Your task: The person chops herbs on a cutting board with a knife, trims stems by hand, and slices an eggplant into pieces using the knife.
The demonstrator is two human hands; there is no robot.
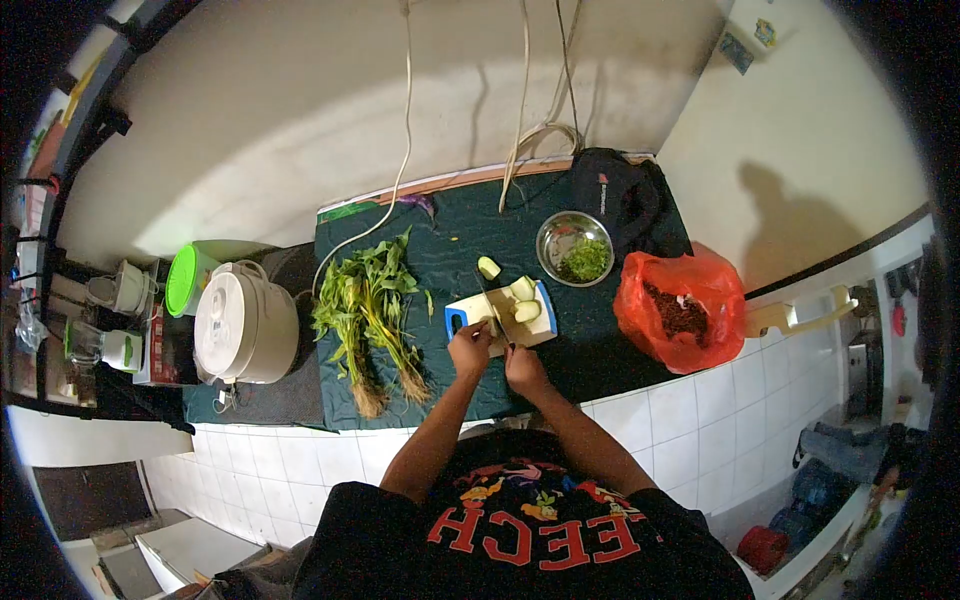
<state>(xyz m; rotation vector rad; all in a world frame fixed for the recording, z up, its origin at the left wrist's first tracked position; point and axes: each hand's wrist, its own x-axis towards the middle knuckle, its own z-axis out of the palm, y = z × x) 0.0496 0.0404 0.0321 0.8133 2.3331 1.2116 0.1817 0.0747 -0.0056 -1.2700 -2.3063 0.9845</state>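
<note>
My right hand [525,369] is closed around the handle of a knife [495,311], whose blade slants up and left across the cutting board [543,328]. The board is whitish with blue ends. Beside the blade, my left hand [468,350] is closed on a small pale-green vegetable piece, mostly hidden by the fingers. Right of the blade lie a pale-green vegetable chunk [523,288] and, below it, a cut piece [527,311] with a pale face. Another vegetable piece [488,267] rests on the dark green cloth just behind the board.
Leafy greens with roots [370,310] lie left of the board. A steel bowl [546,262] of chopped greens stands behind right, near a black bag [625,200]. An open red plastic bag [640,330] with dark contents sits at right. A white rice cooker [245,325] stands left.
</note>
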